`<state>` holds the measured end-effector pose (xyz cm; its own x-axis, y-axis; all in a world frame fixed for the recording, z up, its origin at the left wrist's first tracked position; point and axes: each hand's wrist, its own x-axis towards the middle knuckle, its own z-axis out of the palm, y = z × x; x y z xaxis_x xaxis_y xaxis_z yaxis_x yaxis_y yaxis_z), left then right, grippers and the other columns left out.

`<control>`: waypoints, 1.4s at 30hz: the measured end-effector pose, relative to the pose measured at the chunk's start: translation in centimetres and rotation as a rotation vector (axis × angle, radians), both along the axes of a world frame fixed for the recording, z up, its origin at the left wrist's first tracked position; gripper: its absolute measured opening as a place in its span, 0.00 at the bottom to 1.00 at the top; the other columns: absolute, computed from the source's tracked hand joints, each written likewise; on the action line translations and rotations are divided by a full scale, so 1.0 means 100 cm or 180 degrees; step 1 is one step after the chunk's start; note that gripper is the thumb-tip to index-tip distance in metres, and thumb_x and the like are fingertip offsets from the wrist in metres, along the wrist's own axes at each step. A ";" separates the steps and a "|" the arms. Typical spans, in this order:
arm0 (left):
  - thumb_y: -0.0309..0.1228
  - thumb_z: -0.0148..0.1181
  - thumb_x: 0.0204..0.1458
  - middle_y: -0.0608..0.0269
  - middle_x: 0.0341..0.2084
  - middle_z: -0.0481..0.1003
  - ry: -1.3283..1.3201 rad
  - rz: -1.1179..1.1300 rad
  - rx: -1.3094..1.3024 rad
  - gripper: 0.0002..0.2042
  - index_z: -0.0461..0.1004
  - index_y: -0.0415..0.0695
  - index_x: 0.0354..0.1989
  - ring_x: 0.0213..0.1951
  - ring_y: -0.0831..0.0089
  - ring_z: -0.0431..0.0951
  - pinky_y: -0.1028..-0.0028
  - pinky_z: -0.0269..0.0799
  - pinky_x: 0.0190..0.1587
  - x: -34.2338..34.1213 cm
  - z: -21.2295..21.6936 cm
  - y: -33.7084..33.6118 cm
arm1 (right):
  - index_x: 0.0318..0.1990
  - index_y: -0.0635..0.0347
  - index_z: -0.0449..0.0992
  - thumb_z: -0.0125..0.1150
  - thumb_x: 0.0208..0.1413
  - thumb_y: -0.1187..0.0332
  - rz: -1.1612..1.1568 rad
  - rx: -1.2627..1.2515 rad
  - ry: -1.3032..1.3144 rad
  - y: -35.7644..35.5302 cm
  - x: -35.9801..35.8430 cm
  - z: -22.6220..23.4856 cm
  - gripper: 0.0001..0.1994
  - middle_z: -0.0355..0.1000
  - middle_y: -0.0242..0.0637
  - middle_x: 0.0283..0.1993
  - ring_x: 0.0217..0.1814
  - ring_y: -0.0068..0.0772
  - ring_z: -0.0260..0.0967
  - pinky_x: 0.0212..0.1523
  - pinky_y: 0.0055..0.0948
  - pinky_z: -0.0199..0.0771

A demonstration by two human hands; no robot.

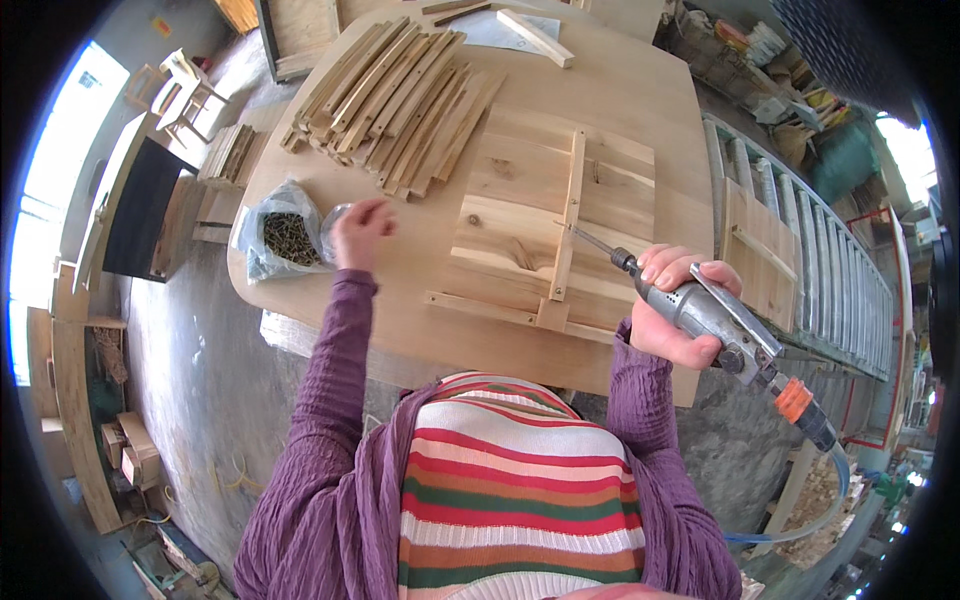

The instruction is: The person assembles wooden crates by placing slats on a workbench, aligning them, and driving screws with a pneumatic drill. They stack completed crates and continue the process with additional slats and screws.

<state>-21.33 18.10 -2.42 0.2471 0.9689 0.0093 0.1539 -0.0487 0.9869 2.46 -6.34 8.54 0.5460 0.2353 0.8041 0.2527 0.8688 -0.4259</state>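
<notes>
My right hand (680, 300) is wrapped round a grey air screwdriver (705, 315) with an orange hose coupling. Its long bit reaches left to a narrow wooden strip (572, 200) that lies across a wooden panel (520, 190). Something small and thin, perhaps a screw, shows at the bit's tip. Beside a clear plastic bag (262, 258) of screws (290, 238), my left hand (362, 235) hovers over the table with fingers curled together; what they hold, if anything, is too small to tell. Another strip (480, 306) lies along the panel's near edge.
A pile of wooden strips (400, 95) covers the far left of the table (640, 80). One light strip (535, 40) lies on a sheet at the far edge. To the right, another panel (755, 235) leans on a metal rack (840, 260). A blue air hose (835, 500) trails at lower right.
</notes>
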 end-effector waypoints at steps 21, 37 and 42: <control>0.23 0.53 0.53 0.55 0.33 0.75 -0.0951 -0.1722 -0.1622 0.11 0.70 0.32 0.43 0.34 0.70 0.79 0.77 0.77 0.37 0.143 0.002 -0.083 | 0.45 0.63 0.59 0.54 0.45 0.38 0.0235 -0.0264 -0.0330 0.026 0.002 -0.012 0.35 0.65 0.40 0.24 0.23 0.35 0.64 0.25 0.34 0.67; 0.22 0.41 0.53 0.56 0.28 0.74 -0.1054 -0.2738 -0.2487 0.26 0.54 0.52 0.63 0.21 0.77 0.74 0.78 0.73 0.27 0.239 0.024 -0.025 | 0.43 0.64 0.64 0.60 0.49 0.59 0.0322 -0.1151 0.0252 0.127 0.112 -0.007 0.21 0.69 0.37 0.25 0.27 0.27 0.67 0.30 0.27 0.68; 0.22 0.43 0.50 0.67 0.17 0.68 -0.1392 -0.2698 -0.2651 0.29 0.53 0.56 0.63 0.15 0.82 0.64 0.80 0.63 0.18 0.279 0.005 0.008 | 0.38 0.64 0.67 0.59 0.49 0.65 -0.0015 -0.1371 0.0291 0.185 0.144 0.009 0.13 0.68 0.34 0.21 0.22 0.23 0.66 0.25 0.21 0.65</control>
